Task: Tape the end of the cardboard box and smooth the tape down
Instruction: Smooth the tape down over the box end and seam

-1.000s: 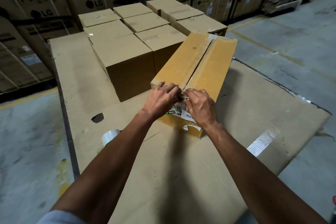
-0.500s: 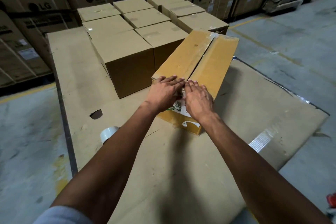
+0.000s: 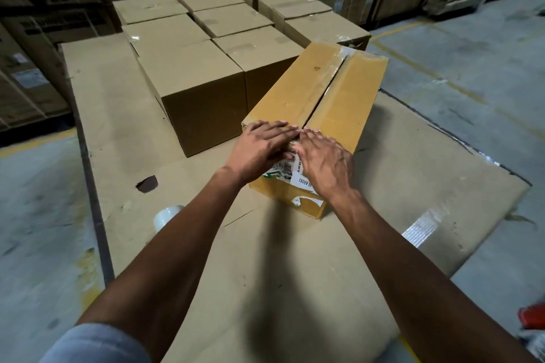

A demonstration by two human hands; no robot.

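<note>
A long yellow-brown cardboard box [image 3: 348,97] lies on a flat cardboard sheet, its near end facing me with a torn white label. Clear tape runs along its top seam. My left hand [image 3: 259,147] lies flat, fingers together, over the near top edge left of the seam. My right hand [image 3: 324,162] lies flat on the near end and top edge right of the seam. Both palms press on the box; neither holds anything. The tape under the hands is hidden. A roll of clear tape [image 3: 166,216] stands on the sheet, partly behind my left forearm.
Several closed brown boxes [image 3: 200,91] stand in rows just left of and behind the long box. The flat cardboard sheet [image 3: 295,274] covers the concrete floor. Stacked printed cartons line the back. A red object [image 3: 533,315] sits at the right edge.
Both hands have gone from pinching at the seam's near end to lying flat, fingers stretched forward over the top edge. The box has not moved.
</note>
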